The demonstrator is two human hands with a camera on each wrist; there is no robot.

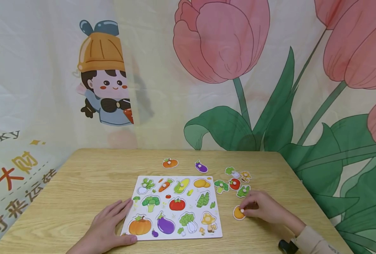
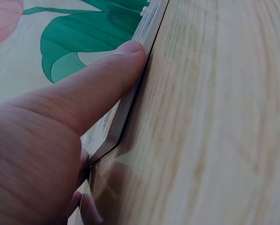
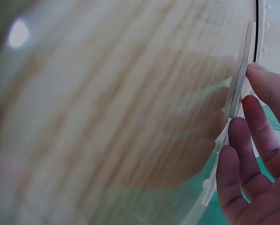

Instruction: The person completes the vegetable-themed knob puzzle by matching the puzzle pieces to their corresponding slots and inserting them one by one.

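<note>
A white puzzle board (image 1: 189, 204) with vegetable pictures lies on the table. My left hand (image 1: 106, 225) rests at its near left corner, the fingers along the left side and the thumb (image 2: 107, 70) against the near edge. To the right of the board, my right hand (image 1: 264, 206) pinches the small white knob of an orange-yellow puzzle piece (image 1: 238, 213). In the right wrist view that piece (image 3: 240, 75) stands edge-on at the thumb and fingertips, very close to the tabletop; whether it touches is unclear. Part of its picture is hidden by the fingers.
Several knobbed pieces lie beyond my right hand: a tomato (image 1: 234, 183), broccoli (image 1: 221, 186), green pods (image 1: 243, 191), a leafy cabbage (image 1: 230, 171) and a mushroom (image 1: 246, 176). A pumpkin piece (image 1: 170, 163) and an eggplant piece (image 1: 201, 166) are behind the board. A printed curtain (image 1: 156, 70) hangs past the table.
</note>
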